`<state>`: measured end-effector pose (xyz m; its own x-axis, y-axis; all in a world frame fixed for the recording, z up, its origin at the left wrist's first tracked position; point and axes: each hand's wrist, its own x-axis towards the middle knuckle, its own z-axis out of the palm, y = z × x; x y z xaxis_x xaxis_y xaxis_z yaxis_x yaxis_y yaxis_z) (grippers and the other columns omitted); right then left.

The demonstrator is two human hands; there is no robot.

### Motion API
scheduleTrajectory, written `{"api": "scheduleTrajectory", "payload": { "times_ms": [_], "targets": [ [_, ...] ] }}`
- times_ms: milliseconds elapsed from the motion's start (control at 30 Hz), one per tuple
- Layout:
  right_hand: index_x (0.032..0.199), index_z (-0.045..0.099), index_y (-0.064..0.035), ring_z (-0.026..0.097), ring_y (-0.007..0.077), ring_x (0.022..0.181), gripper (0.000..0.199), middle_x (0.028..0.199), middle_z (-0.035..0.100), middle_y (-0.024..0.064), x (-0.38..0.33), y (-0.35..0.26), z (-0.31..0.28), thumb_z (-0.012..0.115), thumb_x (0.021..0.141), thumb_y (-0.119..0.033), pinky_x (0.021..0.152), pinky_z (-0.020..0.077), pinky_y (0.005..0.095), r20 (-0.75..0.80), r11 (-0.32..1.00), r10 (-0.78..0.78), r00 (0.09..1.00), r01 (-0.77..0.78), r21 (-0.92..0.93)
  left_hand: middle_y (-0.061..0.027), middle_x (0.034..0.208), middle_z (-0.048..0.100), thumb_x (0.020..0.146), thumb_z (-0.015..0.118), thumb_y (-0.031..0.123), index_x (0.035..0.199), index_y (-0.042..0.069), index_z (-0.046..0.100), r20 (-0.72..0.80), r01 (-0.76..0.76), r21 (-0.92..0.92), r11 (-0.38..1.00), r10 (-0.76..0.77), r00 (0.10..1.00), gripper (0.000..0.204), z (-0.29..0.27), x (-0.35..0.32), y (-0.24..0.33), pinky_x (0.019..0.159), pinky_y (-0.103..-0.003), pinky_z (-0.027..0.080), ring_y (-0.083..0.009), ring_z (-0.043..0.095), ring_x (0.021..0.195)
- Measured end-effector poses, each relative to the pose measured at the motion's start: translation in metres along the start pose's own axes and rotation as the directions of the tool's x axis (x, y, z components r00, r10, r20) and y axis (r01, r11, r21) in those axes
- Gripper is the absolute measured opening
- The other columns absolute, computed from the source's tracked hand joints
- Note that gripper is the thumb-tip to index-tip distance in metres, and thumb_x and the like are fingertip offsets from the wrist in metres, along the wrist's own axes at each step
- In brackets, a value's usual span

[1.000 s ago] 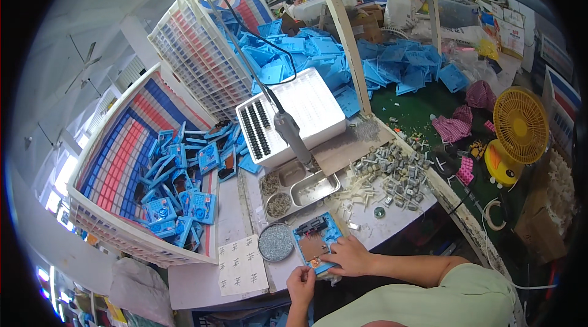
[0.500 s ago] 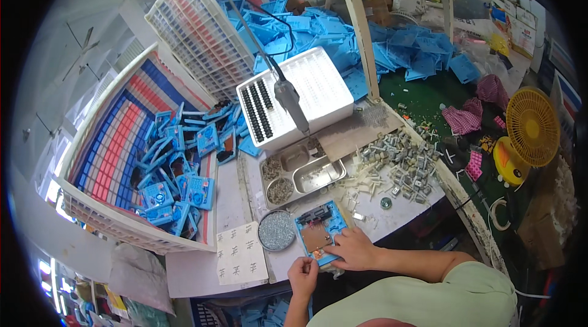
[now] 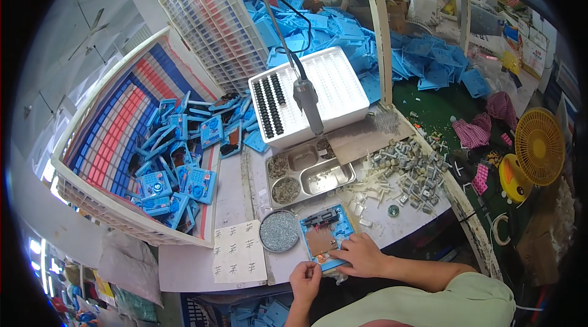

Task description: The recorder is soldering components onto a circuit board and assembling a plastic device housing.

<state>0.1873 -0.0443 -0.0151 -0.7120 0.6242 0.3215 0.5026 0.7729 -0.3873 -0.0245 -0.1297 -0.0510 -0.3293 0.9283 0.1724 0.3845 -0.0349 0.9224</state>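
Blue plastic case (image 3: 326,235), one, flat on the table (image 3: 392,217) at the near edge, open side up with a brown board inside. Right hand (image 3: 362,255) lies on its lower right corner, fingers curled over the edge; grip looks pressed onto the case. Left hand (image 3: 305,280) just below-left of the case, fingertips pinched together at its lower edge; can't tell what's in the pinch.

Left of both hands: one round dish (image 3: 279,231) full of small grey screws, then one paper sheet (image 3: 239,252). Above the hands: one steel tray (image 3: 308,172), four compartments, small parts in at least two. Further up, one white block (image 3: 309,94) holding rows of black pieces along its left side, one hanging driver (image 3: 307,103) over it. Up-right of the right hand, a loose pile of grey metal parts (image 3: 409,166). Far left, one big white crate (image 3: 122,161) with a heap of blue cases, too many to count.

Versus 0.5 s ago: both hands stay on the case's lower edge, case unmoved.
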Motion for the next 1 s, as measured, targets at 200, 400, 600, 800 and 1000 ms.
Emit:
{"api": "scheduleTrajectory", "payload": {
  "times_ms": [200,400,600,800,1000],
  "targets": [
    [0.122,0.069,-0.0212,0.055,0.0233,0.094,0.047,0.093,0.058,0.0015,0.0005,-0.0008,-0.0032,0.076,0.079,-0.041,0.078,0.0407,0.0416,0.033,1.0,0.014,0.999,-0.015,0.005,0.0005,0.066,0.058,0.085,0.076,0.006,0.088,0.001,0.07,-0.03,-0.067,0.031,0.997,0.068,0.997,0.008,-0.0001,-0.0038,-0.0038,0.052,-0.022,0.039,-0.0039,0.048,0.057],
    [0.122,0.069,-0.0212,0.055,0.0239,0.094,0.047,0.093,0.059,0.0018,0.0002,-0.0008,-0.0027,0.075,0.08,-0.041,0.078,0.0411,0.0423,0.019,1.0,0.006,1.0,-0.006,0.014,-0.001,0.067,0.058,0.084,0.077,0.006,0.086,0.002,0.071,-0.036,-0.091,0.06,0.994,0.093,0.995,0.008,-0.0001,-0.0072,0.0009,0.051,-0.023,0.039,-0.0053,0.048,0.055],
    [0.121,0.07,-0.021,0.056,0.0242,0.094,0.047,0.094,0.059,0.0022,-0.0001,-0.001,-0.0024,0.075,0.08,-0.041,0.078,0.0414,0.042,0.045,1.0,0.014,0.999,-0.015,0.008,-0.0015,0.065,0.057,0.083,0.077,0.006,0.085,0.002,0.071,-0.031,-0.091,0.064,0.994,0.093,0.995,0.008,-0.0001,-0.0064,-0.0036,0.051,-0.024,0.039,-0.007,0.048,0.055],
    [0.12,0.07,-0.0203,0.056,0.0241,0.094,0.046,0.094,0.059,0.0025,0.0034,-0.0007,-0.0055,0.075,0.08,-0.041,0.077,0.0419,0.0419,0.052,1.0,0.005,0.999,-0.004,-0.004,-0.0021,0.065,0.057,0.084,0.076,0.007,0.085,0.002,0.071,-0.016,-0.088,0.084,0.993,0.09,0.996,0.007,-0.0009,-0.0042,-0.0008,0.051,-0.025,0.039,-0.0082,0.048,0.054],
    [0.119,0.07,-0.0197,0.057,0.0245,0.094,0.045,0.094,0.06,0.0031,0.0034,-0.0029,-0.0076,0.075,0.079,-0.041,0.076,0.0425,0.0424,0.049,1.0,0.002,0.999,-0.001,-0.014,-0.0014,0.064,0.055,0.084,0.076,0.006,0.085,0.002,0.07,-0.018,-0.08,0.083,0.993,0.082,0.996,0.007,-0.0006,-0.0056,-0.0041,0.05,-0.025,0.038,-0.0076,0.046,0.053]
  ]
}}
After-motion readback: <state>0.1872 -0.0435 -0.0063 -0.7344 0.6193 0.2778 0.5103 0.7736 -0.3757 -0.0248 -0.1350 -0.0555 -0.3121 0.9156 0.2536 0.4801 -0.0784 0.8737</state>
